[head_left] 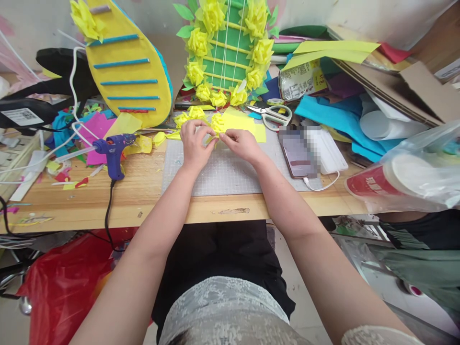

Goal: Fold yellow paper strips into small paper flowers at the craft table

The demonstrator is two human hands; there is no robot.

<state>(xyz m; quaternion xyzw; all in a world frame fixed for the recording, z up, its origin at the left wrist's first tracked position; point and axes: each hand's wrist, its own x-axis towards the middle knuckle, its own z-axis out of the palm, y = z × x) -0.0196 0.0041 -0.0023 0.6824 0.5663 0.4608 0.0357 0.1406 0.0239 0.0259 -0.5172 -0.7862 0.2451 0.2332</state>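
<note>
Over the grey cutting mat (226,177), my left hand (196,143) and my right hand (242,143) meet with fingertips closed. Between them is a small yellow paper flower (217,122), pinched near its base; the fingers partly cover it. Just beyond my left hand lie more yellow paper flowers (196,112). Flat yellow paper sheets (240,120) rest behind my right hand. At the back stands a green panel (230,57) with white strings, ringed by yellow paper flowers and green leaves.
A purple glue gun (114,152) stands at left among paper scraps, its cord hanging over the table edge. Behind it leans a yellow board (125,72) with blue sticks. Scissors (275,116), a phone (296,155), a white power bank (329,151) and a bagged red cup (377,182) are at right.
</note>
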